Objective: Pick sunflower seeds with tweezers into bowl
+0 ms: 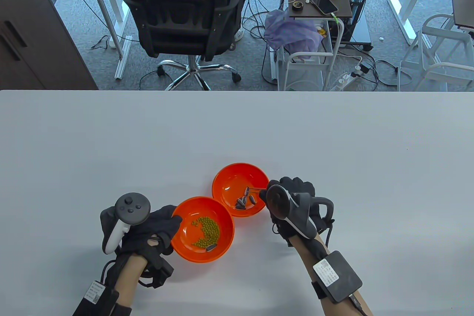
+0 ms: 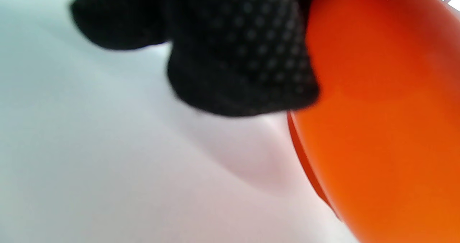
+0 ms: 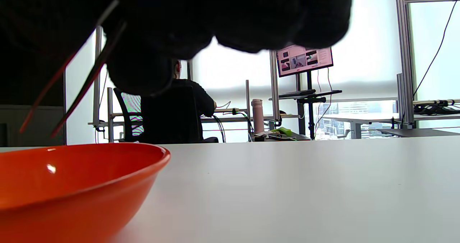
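Two orange bowls stand side by side. The near bowl holds green beans and one sunflower seed. The far bowl holds several sunflower seeds. My right hand grips thin metal tweezers at the far bowl's right rim, with the tips over the seeds. In the right wrist view the tweezers hang above the far bowl with their tips apart and nothing between them. My left hand holds the near bowl's left rim; its fingers lie against the bowl's wall.
The white table stretches out to the far side and right of the bowls. Beyond its far edge are an office chair and a cart on the floor.
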`<act>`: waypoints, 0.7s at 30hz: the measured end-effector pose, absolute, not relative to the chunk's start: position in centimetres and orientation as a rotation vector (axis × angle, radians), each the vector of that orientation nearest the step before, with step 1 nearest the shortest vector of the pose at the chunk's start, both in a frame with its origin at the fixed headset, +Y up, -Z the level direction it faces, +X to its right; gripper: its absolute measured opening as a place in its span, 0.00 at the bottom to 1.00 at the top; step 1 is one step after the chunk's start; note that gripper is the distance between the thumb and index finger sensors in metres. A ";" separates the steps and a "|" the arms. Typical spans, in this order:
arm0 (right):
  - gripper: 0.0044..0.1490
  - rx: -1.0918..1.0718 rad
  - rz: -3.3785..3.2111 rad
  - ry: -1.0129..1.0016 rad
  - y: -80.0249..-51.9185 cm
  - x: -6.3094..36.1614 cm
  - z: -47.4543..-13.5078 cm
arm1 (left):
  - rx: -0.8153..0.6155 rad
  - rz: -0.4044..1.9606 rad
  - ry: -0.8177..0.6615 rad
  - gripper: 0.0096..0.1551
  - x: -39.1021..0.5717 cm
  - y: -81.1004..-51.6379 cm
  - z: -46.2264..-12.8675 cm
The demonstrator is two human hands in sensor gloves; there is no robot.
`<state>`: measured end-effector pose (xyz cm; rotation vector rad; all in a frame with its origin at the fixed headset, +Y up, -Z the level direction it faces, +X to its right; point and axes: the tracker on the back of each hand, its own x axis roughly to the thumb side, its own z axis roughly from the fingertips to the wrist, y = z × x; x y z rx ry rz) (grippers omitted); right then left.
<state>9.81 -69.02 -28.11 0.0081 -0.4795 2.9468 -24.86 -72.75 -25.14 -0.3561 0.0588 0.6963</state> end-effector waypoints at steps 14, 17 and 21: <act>0.23 0.761 2.771 -0.253 -66.5 4.4 -25.4 | -0.346 0.718 0.050 0.26 -25.2 -72.6 -25.2; 0.23 0.879 2.789 -0.174 -66.8 3.2 -24.8 | -0.345 0.719 0.048 0.27 -25.2 -72.6 -25.2; 0.24 0.945 2.836 -0.137 -67.5 2.2 -24.3 | -0.345 0.720 0.043 0.26 -25.2 -72.6 -25.2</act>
